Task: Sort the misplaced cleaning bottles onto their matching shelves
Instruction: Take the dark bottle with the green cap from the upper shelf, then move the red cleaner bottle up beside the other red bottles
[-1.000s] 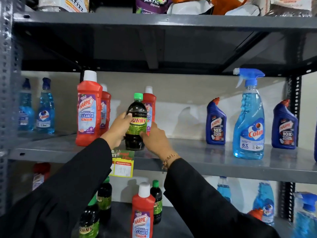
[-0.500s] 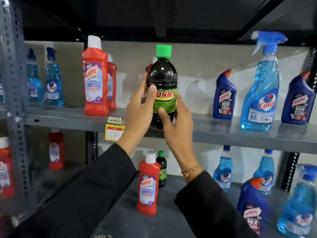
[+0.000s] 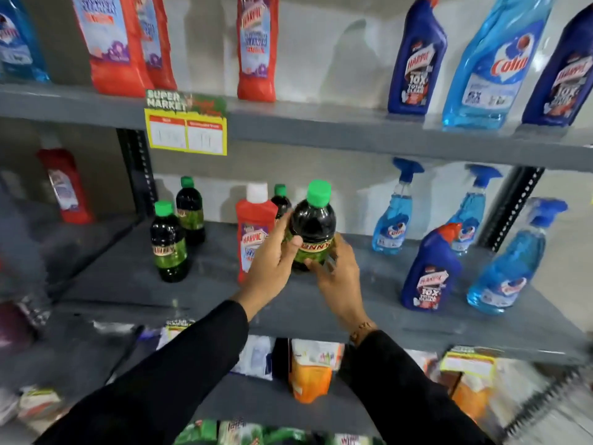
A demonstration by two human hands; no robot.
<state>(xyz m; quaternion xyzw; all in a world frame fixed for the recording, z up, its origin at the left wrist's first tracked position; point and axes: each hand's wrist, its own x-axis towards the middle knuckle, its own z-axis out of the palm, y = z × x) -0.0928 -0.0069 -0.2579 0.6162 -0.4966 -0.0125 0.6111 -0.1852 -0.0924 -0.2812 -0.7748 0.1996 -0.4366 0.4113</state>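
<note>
Dark round-shouldered bottle [image 3: 313,229], glossy plastic, green ribbed cap, in the grip of left hand [image 3: 272,261] and right hand [image 3: 338,277].

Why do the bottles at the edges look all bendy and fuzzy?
In the head view, the wide-angle lens bends the edges, so the top-shelf red bottle and spray bottle lean outward; the corners are smeared by blur, while the dark green-capped bottle in both hands, left and right, looks sharpest.

A shop: stocked steel shelves [image 3: 353,133] carrying a "Super Market" price tag [image 3: 186,123].
</note>
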